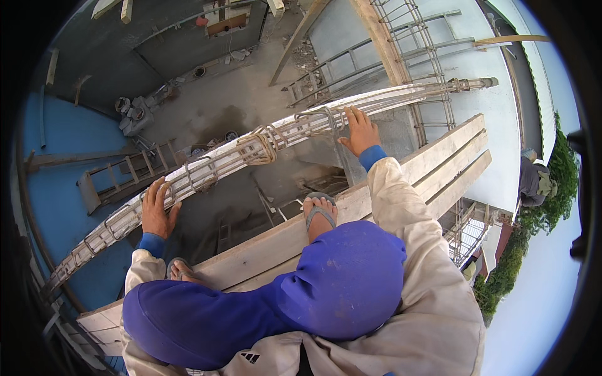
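A long cage of steel rebar (291, 135) with bent wire stirrups runs slantwise in front of me, along a white-splashed beam or board. My left hand (158, 210) rests at the edge of the cage on the left, fingers stretched and apart, thumb out. Farther right, my right hand (362, 133) touches the bars beside a bent stirrup (323, 116), its fingers extended and thumb apart. Neither hand grips anything that I can see. Several stirrups (258, 145) sit bunched around the bars between my hands.
I squat on wooden planks (433, 166), sandalled feet near their edge. Far below lies a concrete floor (188, 113) with rubble and a wooden ladder (135, 172). An upright rebar column (426, 56) and timber post (384, 41) stand beyond. Another person (536, 180) is at the far right.
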{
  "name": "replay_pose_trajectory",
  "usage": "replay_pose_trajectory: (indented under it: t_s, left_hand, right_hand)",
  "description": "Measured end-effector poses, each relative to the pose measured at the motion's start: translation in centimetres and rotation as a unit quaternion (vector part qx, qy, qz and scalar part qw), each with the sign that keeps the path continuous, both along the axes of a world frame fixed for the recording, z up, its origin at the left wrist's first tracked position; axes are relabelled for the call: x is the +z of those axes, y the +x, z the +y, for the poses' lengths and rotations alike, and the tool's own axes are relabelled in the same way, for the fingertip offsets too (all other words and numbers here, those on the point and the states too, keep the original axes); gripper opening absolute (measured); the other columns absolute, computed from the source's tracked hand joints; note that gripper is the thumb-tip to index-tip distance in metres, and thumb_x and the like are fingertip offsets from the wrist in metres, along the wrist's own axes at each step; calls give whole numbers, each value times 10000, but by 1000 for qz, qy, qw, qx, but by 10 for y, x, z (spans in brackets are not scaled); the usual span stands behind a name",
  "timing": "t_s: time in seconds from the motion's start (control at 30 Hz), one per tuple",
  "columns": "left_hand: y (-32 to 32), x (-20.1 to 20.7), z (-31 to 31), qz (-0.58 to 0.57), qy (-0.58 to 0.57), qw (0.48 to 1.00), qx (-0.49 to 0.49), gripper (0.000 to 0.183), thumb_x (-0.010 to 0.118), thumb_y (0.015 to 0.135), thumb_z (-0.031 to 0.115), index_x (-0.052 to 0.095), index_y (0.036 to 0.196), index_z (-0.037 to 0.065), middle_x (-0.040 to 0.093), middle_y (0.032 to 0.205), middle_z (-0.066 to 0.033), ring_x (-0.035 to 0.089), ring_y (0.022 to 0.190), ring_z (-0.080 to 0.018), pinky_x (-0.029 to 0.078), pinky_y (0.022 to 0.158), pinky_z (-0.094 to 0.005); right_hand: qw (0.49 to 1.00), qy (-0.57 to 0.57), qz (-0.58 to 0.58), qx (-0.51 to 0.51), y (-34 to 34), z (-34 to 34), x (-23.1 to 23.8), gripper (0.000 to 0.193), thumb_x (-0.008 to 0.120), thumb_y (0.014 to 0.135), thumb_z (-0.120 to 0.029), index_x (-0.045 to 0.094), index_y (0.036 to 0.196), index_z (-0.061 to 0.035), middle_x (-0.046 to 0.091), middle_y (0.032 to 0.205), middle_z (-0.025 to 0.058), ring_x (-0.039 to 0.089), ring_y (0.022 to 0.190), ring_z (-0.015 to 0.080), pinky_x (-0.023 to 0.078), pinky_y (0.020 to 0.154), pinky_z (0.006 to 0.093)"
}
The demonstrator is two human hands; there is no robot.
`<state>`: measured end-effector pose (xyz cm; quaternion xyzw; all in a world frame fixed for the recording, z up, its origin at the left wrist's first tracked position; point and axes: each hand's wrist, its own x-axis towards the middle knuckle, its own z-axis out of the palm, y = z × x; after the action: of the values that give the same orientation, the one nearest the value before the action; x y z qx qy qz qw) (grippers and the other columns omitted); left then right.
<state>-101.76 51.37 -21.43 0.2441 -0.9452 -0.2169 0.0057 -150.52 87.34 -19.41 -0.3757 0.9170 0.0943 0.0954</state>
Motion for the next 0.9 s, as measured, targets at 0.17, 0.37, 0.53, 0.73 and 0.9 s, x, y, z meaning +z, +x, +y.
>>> replay_pose_trajectory:
  t_s: [0.17,0.37,0.53,0.73,0.9]
  left_hand:
    - [6,45,47,-88,69,994,18,632,811,892,198,541,1458,117,513,1551,-134,484,1422,-405,429,1182,-495]
    - [6,151,103,-129,205,967,73,573,797,868,176,589,1391,71,627,1411,-162,633,1257,-415,538,1054,-478]
    - [-48,150,162,-40,333,937,100,481,786,926,218,625,1349,53,637,1381,-182,634,1256,-418,533,1050,-463]
    - [-117,80,144,14,219,974,46,559,782,916,163,578,1430,88,593,1457,-160,575,1336,-410,499,1108,-461]
    - [-164,23,102,-29,60,997,34,694,801,895,206,498,1510,101,534,1540,-141,482,1439,-385,388,1210,-492]
  right_hand:
    - [977,69,-78,186,-62,-15,-21,884,843,854,-487,452,1587,-184,528,1595,55,448,1497,267,384,1193,520]
    - [957,129,-56,254,-133,1,-20,812,785,873,-601,545,1526,-182,647,1451,69,530,1413,263,379,1186,523]
    - [948,304,44,86,-193,25,16,816,804,869,-602,555,1531,-195,509,1621,51,459,1497,263,383,1200,545]
    - [979,190,33,71,-157,16,17,677,783,938,-466,566,1514,-185,503,1612,73,451,1500,283,407,1186,545]
    - [974,116,-155,114,-78,4,20,608,747,959,-416,587,1480,-145,590,1506,140,545,1405,359,451,1147,524]
